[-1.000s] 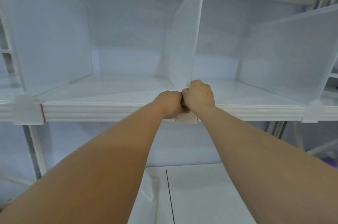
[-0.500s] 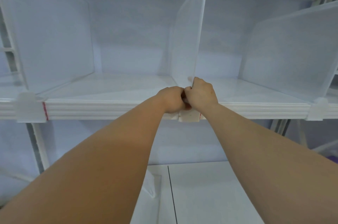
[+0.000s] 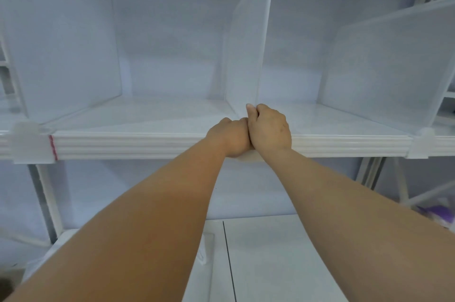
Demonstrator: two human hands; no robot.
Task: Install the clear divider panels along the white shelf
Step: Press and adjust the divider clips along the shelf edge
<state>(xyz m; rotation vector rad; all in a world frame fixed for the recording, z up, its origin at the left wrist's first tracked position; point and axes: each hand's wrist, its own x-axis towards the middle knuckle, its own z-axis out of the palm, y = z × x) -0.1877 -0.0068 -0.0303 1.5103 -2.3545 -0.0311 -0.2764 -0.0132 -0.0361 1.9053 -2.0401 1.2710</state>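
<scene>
A clear divider panel [image 3: 248, 55] stands upright on the white shelf [image 3: 147, 144], near its middle. My left hand [image 3: 230, 138] and my right hand [image 3: 268, 128] press together at the panel's front bottom corner, on the shelf's front edge. Both hands are closed around the panel's base clip, which they mostly hide. My right thumb points up along the panel's front edge. Two more clear panels stand on the shelf: one at the left [image 3: 61, 50] and one at the right [image 3: 389, 67], each with a clip on the front edge.
A red mark [image 3: 52, 147] sits on the shelf edge beside the left clip [image 3: 27, 144]. The right clip [image 3: 419, 142] grips the front edge. A lower white surface [image 3: 270, 264] lies below, with shelf posts at the left and right. Another shelf runs overhead.
My hands stayed clamped at the panel's base. My right thumb lifted up along the panel's edge, and the clip below the hands is now more hidden. The view shifted slightly.
</scene>
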